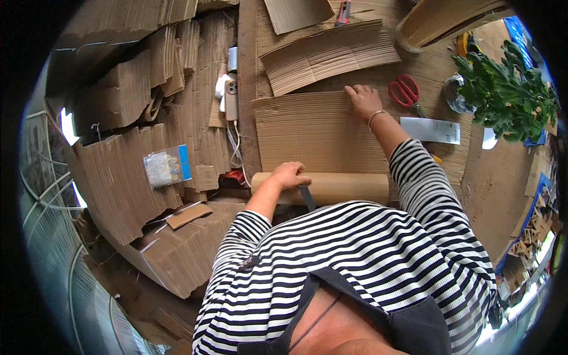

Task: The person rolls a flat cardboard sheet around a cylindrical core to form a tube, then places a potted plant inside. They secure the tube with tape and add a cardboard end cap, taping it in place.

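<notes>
A corrugated cardboard sheet lies flat on the wooden table in front of me. My right hand rests on its far right edge, palm down with the fingers stretched out. Along the near edge lies a smooth brown roll, close to my body. My left hand is bent over the left part of this roll, fingers and thumb curved round its upper side. A dark grey strip crosses the roll beside that thumb; what it belongs to is hidden. Red-handled scissors lie right of my right hand.
Another cardboard piece and a red utility knife lie farther back. At right are a white paper slip and a leafy plant. Stacked cardboard, a phone with a cable and a clear packet are on the left.
</notes>
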Demonstrator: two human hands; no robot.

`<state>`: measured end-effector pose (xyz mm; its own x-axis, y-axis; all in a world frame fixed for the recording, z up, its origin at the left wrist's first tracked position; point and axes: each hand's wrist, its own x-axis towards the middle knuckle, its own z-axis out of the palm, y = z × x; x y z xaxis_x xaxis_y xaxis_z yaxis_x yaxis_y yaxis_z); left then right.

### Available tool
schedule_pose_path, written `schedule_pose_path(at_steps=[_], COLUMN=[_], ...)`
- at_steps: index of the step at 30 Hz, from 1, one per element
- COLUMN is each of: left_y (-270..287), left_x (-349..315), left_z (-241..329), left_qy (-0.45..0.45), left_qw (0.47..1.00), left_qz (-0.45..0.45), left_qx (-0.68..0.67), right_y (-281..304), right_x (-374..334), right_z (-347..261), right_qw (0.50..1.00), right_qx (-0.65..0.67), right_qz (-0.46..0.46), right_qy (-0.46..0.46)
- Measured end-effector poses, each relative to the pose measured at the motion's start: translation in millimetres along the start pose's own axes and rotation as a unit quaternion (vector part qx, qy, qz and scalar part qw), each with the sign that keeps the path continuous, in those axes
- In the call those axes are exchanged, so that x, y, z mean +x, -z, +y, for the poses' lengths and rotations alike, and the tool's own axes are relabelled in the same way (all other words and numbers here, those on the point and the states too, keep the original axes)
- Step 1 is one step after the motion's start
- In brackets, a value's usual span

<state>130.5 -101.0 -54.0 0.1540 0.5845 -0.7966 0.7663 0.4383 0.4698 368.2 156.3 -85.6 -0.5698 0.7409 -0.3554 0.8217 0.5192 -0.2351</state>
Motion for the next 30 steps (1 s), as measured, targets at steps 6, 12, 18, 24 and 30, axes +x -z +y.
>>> schedule_pose_path(at_steps=[6, 12, 18, 24, 30], left_y=[1.6, -7.6, -49.5, 23.4, 36.1], left_x=[14.5, 10.1, 65.8, 25.9, 20.3], left_z=[31.2, 24.3, -48.3, 36.2, 45.0], left_qy=[0.041, 0.038, -0.113, -0.034, -0.005], left_qw=[0.997, 0.998, 0.984, 0.959, 0.957], left_qz=[-0.052, -0.054, 0.118, 0.101, 0.044], left_qx=[0.042, 0.007, -0.069, 0.262, 0.286], right_y=[53.9, 182.2, 317.3, 418.2, 449.9], right_x=[9.3, -77.0, -98.2, -85.1, -67.9], right_z=[-21.5, -57.1, -45.5, -14.6, 14.2], right_qw=[0.992, 0.973, 0.903, 0.836, 0.867], right_qx=[0.048, 0.093, 0.028, -0.232, -0.323], right_qz=[-0.107, 0.153, 0.399, 0.486, 0.379], right_qy=[0.04, 0.144, 0.161, 0.1, 0.023])
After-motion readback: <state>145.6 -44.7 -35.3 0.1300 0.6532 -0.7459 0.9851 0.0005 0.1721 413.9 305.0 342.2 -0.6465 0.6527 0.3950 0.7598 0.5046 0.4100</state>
